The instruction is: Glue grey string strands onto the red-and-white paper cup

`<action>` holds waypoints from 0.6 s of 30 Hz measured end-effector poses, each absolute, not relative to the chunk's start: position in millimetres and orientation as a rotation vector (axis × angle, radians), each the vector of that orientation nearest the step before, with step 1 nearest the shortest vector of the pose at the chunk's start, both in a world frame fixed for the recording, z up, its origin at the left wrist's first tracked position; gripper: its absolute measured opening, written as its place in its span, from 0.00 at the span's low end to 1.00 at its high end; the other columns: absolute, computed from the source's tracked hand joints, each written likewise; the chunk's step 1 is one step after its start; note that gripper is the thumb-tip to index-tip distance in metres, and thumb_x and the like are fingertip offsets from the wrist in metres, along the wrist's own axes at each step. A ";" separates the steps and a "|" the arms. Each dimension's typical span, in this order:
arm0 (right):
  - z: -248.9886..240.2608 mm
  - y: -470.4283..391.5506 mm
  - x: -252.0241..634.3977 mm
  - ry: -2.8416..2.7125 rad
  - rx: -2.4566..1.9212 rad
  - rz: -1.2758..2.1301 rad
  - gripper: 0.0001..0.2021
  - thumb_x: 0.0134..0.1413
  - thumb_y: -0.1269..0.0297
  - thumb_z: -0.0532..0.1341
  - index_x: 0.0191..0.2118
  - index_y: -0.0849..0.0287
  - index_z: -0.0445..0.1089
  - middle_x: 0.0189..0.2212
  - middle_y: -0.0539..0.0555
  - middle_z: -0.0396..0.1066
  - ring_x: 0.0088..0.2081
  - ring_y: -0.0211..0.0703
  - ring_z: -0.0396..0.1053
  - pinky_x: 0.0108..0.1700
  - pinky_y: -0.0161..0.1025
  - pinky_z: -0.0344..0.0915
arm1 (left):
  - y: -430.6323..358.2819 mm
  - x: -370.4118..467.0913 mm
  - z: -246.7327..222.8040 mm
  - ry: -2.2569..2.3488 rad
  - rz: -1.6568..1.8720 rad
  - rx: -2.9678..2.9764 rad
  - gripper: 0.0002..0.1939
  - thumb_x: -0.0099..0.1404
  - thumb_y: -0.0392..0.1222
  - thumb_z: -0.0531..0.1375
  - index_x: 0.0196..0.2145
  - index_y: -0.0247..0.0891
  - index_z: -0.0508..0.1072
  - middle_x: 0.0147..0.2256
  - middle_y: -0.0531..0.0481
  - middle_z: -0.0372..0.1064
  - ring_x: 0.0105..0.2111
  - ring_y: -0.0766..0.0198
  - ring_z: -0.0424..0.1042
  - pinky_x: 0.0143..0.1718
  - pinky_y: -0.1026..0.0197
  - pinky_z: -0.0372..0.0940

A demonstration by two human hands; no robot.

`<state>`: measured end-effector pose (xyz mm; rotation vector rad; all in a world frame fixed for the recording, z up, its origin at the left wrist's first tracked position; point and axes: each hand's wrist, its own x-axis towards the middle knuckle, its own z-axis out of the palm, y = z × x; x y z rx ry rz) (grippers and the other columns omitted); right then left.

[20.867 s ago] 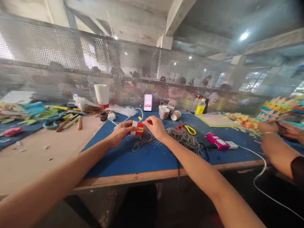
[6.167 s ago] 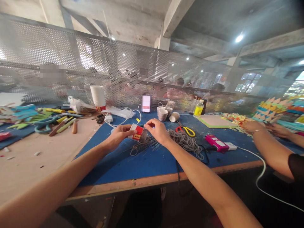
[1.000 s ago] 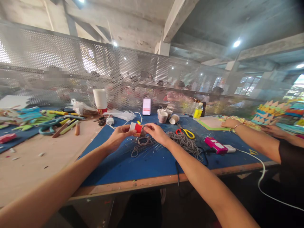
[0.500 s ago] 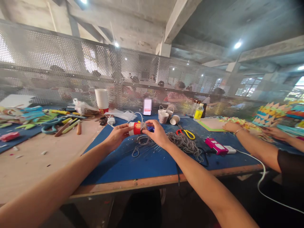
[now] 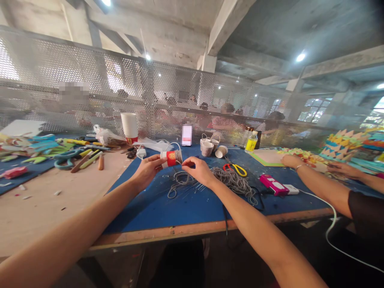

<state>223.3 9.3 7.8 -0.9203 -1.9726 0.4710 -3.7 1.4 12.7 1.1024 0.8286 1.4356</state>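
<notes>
My left hand (image 5: pixel 147 171) is closed around a paper cup (image 5: pixel 171 158) with a red band, tipped on its side above the blue mat. Grey cord (image 5: pixel 179 156) circles the end of the cup nearer my right hand. Thumb and fingers of my right hand (image 5: pixel 196 169) pinch together just off that end, on what looks like the cord's thin strand. Below and to the right lies a loose heap of grey cord (image 5: pixel 237 182). Yellow-and-red-handled scissors (image 5: pixel 238 169) rest beside the heap.
A phone (image 5: pixel 186 135) stands upright behind the hands. Cord-covered cups (image 5: pixel 207 148) and a yellow bottle (image 5: pixel 251 142) are at the back. Cup stack (image 5: pixel 129 127) and cutting tools (image 5: pixel 90 158) lie left. At right are a pink box (image 5: pixel 273 185), a white cable and another person's hands (image 5: pixel 292 161).
My right fingers have drawn back from the cup's end into a pinch, baring the cord there. A small blue thing beside them no longer shows. The cup has shifted slightly.
</notes>
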 end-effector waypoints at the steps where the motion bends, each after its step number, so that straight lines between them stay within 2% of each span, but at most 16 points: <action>1: 7.8 9.3 223.6 -2.009 -0.923 0.463 0.04 0.63 0.64 0.67 0.38 0.57 0.78 0.37 0.51 0.78 0.40 0.40 0.76 0.48 0.37 0.68 | 2.1 -4.0 12.4 0.839 1.446 1.108 0.12 0.48 0.43 0.77 0.27 0.38 0.81 0.30 0.48 0.79 0.32 0.60 0.75 0.38 0.58 0.69; 3: 7.1 10.9 225.0 -2.046 -0.956 0.415 0.11 0.69 0.60 0.62 0.36 0.57 0.79 0.37 0.52 0.77 0.40 0.41 0.75 0.49 0.37 0.67 | 3.8 -4.7 11.2 0.866 1.456 1.114 0.12 0.48 0.44 0.77 0.27 0.38 0.81 0.30 0.49 0.79 0.31 0.60 0.75 0.38 0.58 0.68; 5: 5.3 15.2 228.0 -2.023 -1.039 0.319 0.14 0.72 0.61 0.58 0.36 0.57 0.79 0.37 0.53 0.76 0.40 0.41 0.75 0.49 0.37 0.67 | 5.4 -5.3 9.7 0.884 1.458 1.116 0.13 0.48 0.46 0.77 0.28 0.38 0.81 0.30 0.48 0.79 0.31 0.60 0.74 0.38 0.59 0.67; 7: 2.7 21.9 232.9 -1.963 -1.147 0.198 0.11 0.70 0.64 0.59 0.38 0.58 0.78 0.39 0.54 0.77 0.42 0.43 0.75 0.50 0.38 0.67 | 6.6 -5.7 8.5 0.885 1.468 1.112 0.15 0.47 0.47 0.77 0.28 0.37 0.81 0.30 0.47 0.79 0.32 0.61 0.74 0.38 0.59 0.67; 9: 0.5 29.7 239.0 -1.901 -1.239 0.117 0.09 0.69 0.68 0.59 0.45 0.57 0.77 0.44 0.56 0.77 0.46 0.45 0.75 0.52 0.39 0.67 | 7.6 -6.1 7.9 0.879 1.483 1.111 0.16 0.45 0.47 0.78 0.29 0.36 0.82 0.30 0.47 0.78 0.32 0.61 0.74 0.38 0.59 0.66; 11: -0.6 36.9 245.3 -1.828 -1.315 0.077 0.12 0.69 0.71 0.56 0.50 0.57 0.75 0.50 0.57 0.77 0.49 0.45 0.75 0.54 0.40 0.67 | 8.5 -6.8 7.6 0.877 1.503 1.106 0.17 0.44 0.48 0.78 0.29 0.36 0.82 0.30 0.47 0.78 0.32 0.61 0.73 0.38 0.59 0.66; 14: -0.5 43.9 252.7 -1.789 -1.426 0.070 0.17 0.69 0.75 0.50 0.53 0.57 0.74 0.51 0.57 0.76 0.50 0.42 0.76 0.54 0.38 0.67 | 10.1 -8.1 6.9 0.885 1.523 1.097 0.19 0.44 0.49 0.78 0.31 0.36 0.82 0.31 0.48 0.78 0.33 0.60 0.73 0.39 0.59 0.65; 16: -1.1 45.1 255.3 -1.815 -1.515 0.057 0.18 0.70 0.75 0.49 0.54 0.58 0.73 0.52 0.57 0.76 0.52 0.42 0.75 0.55 0.38 0.67 | 10.8 -8.7 6.7 0.888 1.519 1.094 0.19 0.44 0.49 0.79 0.31 0.37 0.82 0.31 0.48 0.78 0.33 0.60 0.73 0.38 0.59 0.65; 18: -2.9 43.5 256.1 -1.856 -1.579 0.039 0.15 0.71 0.70 0.53 0.56 0.59 0.72 0.54 0.59 0.75 0.55 0.46 0.73 0.57 0.40 0.66 | 10.7 -9.0 7.0 0.884 1.511 1.102 0.20 0.43 0.50 0.79 0.30 0.37 0.82 0.30 0.49 0.78 0.33 0.62 0.72 0.38 0.60 0.64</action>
